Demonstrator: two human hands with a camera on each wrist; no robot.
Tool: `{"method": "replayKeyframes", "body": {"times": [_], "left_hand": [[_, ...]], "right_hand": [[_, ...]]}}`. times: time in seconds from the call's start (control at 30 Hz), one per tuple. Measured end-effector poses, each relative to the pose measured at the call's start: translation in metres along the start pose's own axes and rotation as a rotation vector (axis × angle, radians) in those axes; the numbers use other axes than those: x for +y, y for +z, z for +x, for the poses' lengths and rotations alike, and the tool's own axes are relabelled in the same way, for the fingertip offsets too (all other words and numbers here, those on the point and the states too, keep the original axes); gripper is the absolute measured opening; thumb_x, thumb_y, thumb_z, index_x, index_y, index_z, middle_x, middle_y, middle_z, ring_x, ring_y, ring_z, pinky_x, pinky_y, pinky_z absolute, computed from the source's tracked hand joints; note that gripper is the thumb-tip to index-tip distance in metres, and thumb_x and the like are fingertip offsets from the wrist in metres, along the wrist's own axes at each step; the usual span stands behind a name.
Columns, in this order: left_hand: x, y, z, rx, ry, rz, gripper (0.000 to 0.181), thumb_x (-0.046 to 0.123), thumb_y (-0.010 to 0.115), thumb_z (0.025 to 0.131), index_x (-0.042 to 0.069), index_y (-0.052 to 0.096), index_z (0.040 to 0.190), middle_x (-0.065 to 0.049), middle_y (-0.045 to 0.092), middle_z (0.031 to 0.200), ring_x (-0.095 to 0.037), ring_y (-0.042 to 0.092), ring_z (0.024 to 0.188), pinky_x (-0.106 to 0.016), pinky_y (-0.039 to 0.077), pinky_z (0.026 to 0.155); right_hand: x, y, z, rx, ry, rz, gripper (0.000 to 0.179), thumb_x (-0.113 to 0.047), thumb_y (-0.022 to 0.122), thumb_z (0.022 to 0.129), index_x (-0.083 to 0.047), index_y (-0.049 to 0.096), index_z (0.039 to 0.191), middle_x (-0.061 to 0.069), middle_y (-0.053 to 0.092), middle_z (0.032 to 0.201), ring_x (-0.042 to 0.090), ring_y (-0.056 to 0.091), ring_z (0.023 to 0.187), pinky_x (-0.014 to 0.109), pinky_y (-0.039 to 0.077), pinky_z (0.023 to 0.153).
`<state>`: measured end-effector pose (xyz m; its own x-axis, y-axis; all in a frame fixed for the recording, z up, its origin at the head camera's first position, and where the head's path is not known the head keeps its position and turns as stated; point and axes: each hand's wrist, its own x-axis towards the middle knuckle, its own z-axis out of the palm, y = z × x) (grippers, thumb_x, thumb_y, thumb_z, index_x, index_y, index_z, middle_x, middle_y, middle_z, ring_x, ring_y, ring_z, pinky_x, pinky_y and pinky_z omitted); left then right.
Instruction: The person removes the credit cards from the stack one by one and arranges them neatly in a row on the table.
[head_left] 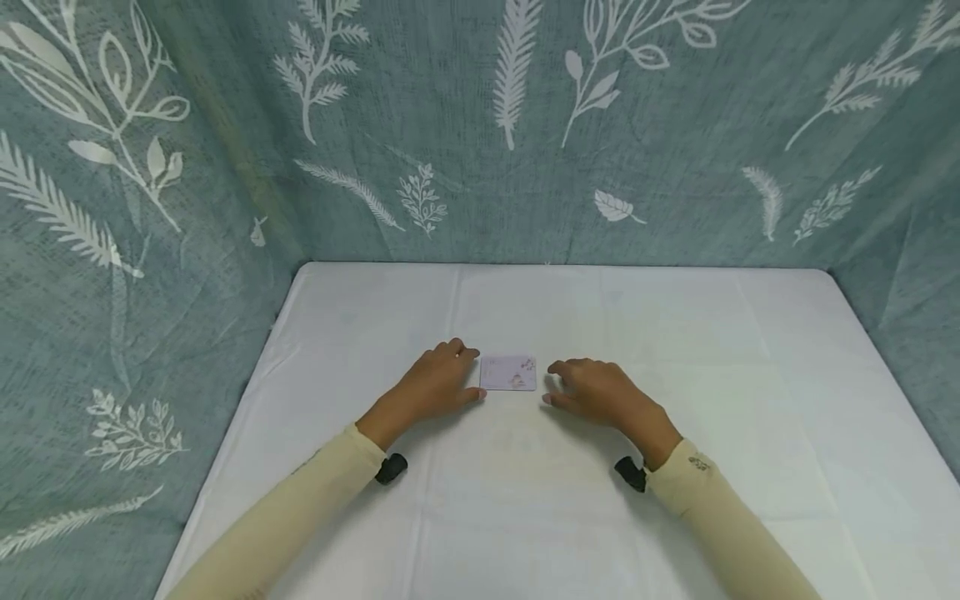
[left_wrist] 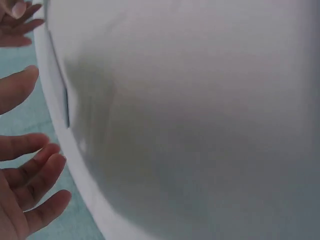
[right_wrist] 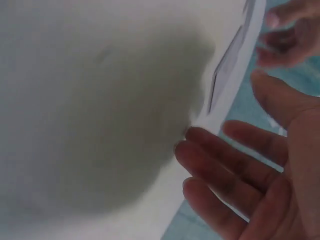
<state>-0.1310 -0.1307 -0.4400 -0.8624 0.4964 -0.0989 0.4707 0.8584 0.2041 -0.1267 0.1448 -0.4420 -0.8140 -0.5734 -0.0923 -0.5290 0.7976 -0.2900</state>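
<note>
A flat pale lilac card or thin box [head_left: 504,373] with small printed figures lies on the white table, between the two hands in the head view. My left hand [head_left: 441,380] is at its left end, thumb and fingers spread apart, the thumb tip right at the lower left corner. On the other side my right hand [head_left: 597,390] stands a small gap from the right end, its fingers loosely bent around nothing. From the right wrist, the card [right_wrist: 227,70] appears edge-on beyond the fingers [right_wrist: 220,165]. Its thin dark edge [left_wrist: 65,107] also shows in the left wrist view.
White cloth [head_left: 525,517] with fold creases covers the table. Green-grey curtains [head_left: 450,200] with white leaf prints hang behind it and at both sides. A black strap-like piece sits under each wrist, one beside the left sleeve [head_left: 300,508].
</note>
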Motion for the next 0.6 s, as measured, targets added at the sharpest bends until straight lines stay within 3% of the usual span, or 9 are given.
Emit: {"method": "replayKeyframes", "body": {"times": [0.23,0.6], "left_hand": [[0.008,0.012,0.016,-0.012,-0.007,-0.029,0.066,0.037,0.074,0.091,-0.004,0.053,0.140,-0.021,0.057,0.127,-0.032,0.057,0.111,-0.043,0.051,0.089],[0.011,0.014,0.019,-0.017,-0.007,-0.049,0.052,0.032,0.075,0.091,0.000,0.060,0.129,-0.018,0.057,0.118,-0.029,0.055,0.103,-0.041,0.051,0.082]], "right_hand": [[-0.010,0.005,0.003,0.032,-0.044,-0.013,0.043,-0.035,0.069,0.095,-0.004,0.066,0.125,0.014,0.071,0.118,0.027,0.071,0.098,0.042,0.057,0.078],[-0.009,0.010,0.003,0.041,-0.055,-0.054,0.042,-0.036,0.070,0.095,-0.005,0.067,0.123,0.009,0.070,0.107,0.014,0.064,0.077,0.034,0.055,0.068]]}}
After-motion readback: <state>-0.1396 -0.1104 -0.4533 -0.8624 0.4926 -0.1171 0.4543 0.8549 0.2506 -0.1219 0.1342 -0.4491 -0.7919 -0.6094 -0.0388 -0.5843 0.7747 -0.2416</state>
